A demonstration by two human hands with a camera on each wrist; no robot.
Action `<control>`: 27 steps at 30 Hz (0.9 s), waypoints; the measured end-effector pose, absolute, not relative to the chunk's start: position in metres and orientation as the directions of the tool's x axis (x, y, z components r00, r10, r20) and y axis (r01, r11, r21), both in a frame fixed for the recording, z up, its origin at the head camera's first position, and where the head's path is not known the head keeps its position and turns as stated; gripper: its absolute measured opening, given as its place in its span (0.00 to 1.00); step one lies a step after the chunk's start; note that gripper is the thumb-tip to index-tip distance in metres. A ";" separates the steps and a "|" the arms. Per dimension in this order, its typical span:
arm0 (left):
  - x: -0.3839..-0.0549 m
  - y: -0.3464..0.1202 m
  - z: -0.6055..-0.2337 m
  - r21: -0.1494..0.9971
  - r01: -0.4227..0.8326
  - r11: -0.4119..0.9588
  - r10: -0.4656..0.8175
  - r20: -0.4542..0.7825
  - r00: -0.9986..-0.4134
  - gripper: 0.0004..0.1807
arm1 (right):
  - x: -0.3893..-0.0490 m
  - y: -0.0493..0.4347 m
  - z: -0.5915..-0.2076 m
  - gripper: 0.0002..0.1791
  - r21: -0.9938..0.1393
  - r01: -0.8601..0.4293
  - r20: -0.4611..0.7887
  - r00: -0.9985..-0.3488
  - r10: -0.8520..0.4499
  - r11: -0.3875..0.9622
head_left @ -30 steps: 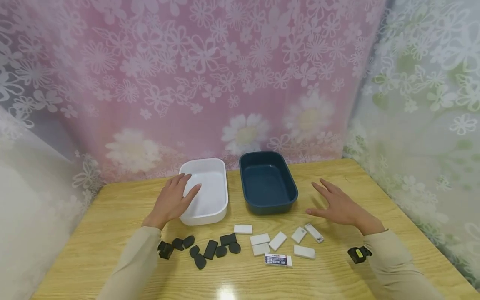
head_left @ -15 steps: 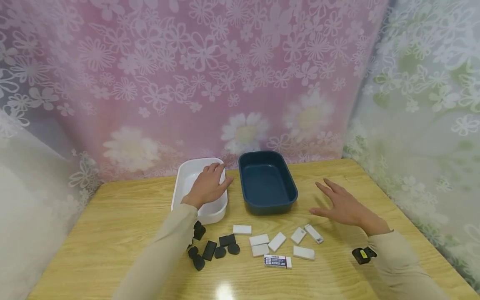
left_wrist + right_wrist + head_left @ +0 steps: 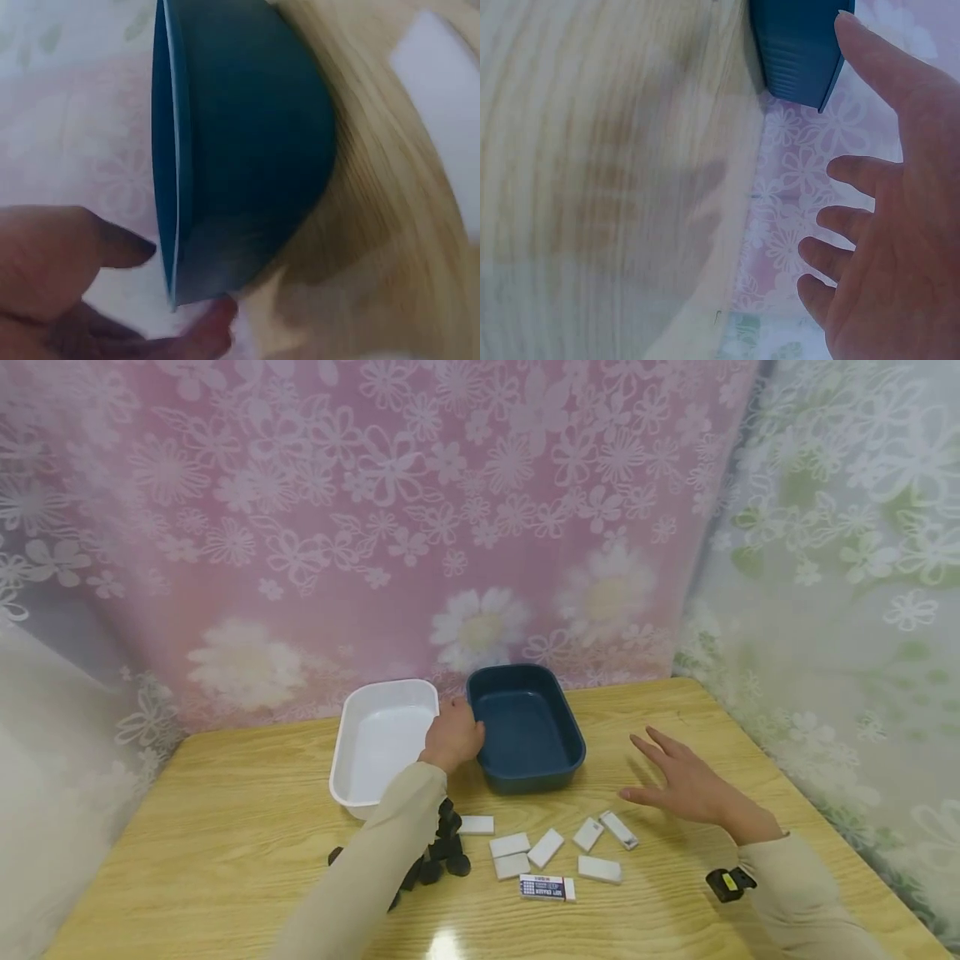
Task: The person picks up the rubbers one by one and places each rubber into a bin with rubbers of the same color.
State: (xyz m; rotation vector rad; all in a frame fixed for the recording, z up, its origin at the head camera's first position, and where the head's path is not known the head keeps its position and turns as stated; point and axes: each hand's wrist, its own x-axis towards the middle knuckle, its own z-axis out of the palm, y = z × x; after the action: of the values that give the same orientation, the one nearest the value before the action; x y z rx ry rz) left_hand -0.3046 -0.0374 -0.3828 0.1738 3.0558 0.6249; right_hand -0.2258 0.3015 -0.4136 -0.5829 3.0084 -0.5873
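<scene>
At the left rim of the dark blue tray [image 3: 528,785], my left hand [image 3: 453,737] has its fingers bent, with the thumb on the rim's inner side. In the left wrist view, the fingertips [image 3: 225,309] lie against the tray's outer wall; how firmly the thumb presses is hard to tell. My right hand [image 3: 686,783] hovers over the table to the right, fingers spread, holding nothing. Several white erasers [image 3: 546,848] lie in front of the trays, one eraser [image 3: 547,887] in a printed sleeve. Small black pieces [image 3: 457,865], rounded and rectangular, are partly hidden by my left sleeve.
A white tray [image 3: 346,802] stands left of the blue one, behind my left forearm. Flowered cloth [image 3: 345,568] hangs behind the wooden table [image 3: 240,810] and along its sides. A strap device [image 3: 727,885] is on my right wrist.
My left hand has moved right, from above the white tray to the blue tray's left rim, and its fingers have bent. My right hand has stayed nearly still. Both trays keep their places.
</scene>
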 end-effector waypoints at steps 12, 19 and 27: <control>-0.319 -0.019 -0.393 0.356 0.073 0.932 0.109 -0.080 -0.991 0.18 | -0.218 0.305 -0.420 0.49 -0.377 -0.372 0.075 -0.925 -0.372 0.848; -0.328 -0.017 -0.398 0.399 -0.006 0.917 0.056 -0.143 -0.988 0.27 | -0.205 0.304 -0.413 0.39 -0.408 -0.377 0.072 -0.921 -0.383 0.831; -0.328 -0.014 -0.402 0.400 -0.053 0.915 0.022 -0.179 -0.984 0.36 | -0.188 0.292 -0.411 0.31 -0.505 -0.349 -0.090 -0.888 -0.450 0.790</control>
State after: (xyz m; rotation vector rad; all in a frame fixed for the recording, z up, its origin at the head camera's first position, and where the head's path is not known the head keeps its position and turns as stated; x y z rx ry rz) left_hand -0.3284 -0.0140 -0.4016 -0.0236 2.8969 0.6120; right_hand -0.1880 0.2916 -0.4112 -0.6267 2.7742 -0.7233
